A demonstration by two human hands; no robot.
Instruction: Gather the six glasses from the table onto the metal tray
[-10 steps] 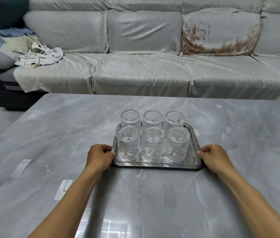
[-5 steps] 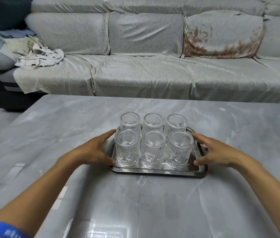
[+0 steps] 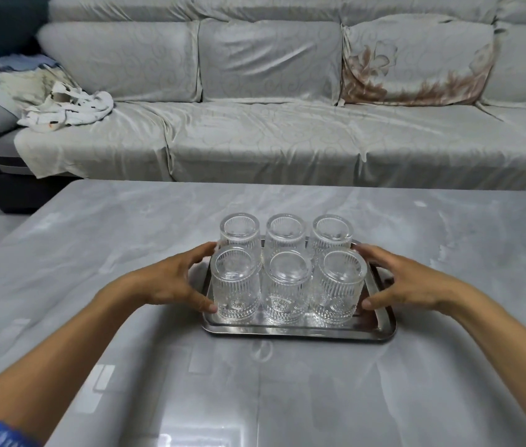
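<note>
Six glasses stand mouth-down in two rows of three on the tray, centred on the table. I judge gathering complete. My left hand and right hand cup the outer glasses, each grip spread, not clenched, probably squaring the rows. Glass is clear and ribbed.

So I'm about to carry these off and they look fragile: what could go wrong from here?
The six ribbed glasses stand packed in two rows of three on the metal tray, probably touching, so they could clink or chip. The left hand and right hand press the outer glasses, not the tray rim; squeezing or lifting this way might topple them.
</note>
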